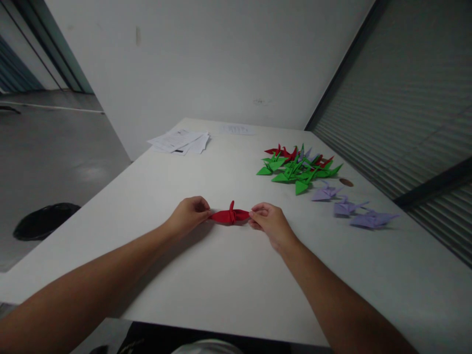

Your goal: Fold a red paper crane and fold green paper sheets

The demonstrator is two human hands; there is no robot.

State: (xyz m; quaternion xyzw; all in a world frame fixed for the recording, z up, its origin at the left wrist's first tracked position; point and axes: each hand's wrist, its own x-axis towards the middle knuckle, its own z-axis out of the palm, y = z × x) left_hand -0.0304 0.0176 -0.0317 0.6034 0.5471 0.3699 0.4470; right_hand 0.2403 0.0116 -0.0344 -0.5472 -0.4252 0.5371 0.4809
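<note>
A red origami crane (230, 216) is stretched between my two hands, just over the white table, with one narrow point of it sticking up in the middle. My left hand (191, 214) pinches its left wing tip between thumb and fingers. On the other side, my right hand (269, 221) pinches the right wing tip. Both wings lie spread out sideways in a line. The exact fingertip contact is partly hidden by the fingers.
Green cranes (291, 172) and red cranes (283, 152) are heaped at the table's right rear. Several lilac cranes (344, 207) sit nearer on the right. Loose papers (180, 141) lie at the back left. A black bin (44, 221) stands on the floor left of the table (221, 275).
</note>
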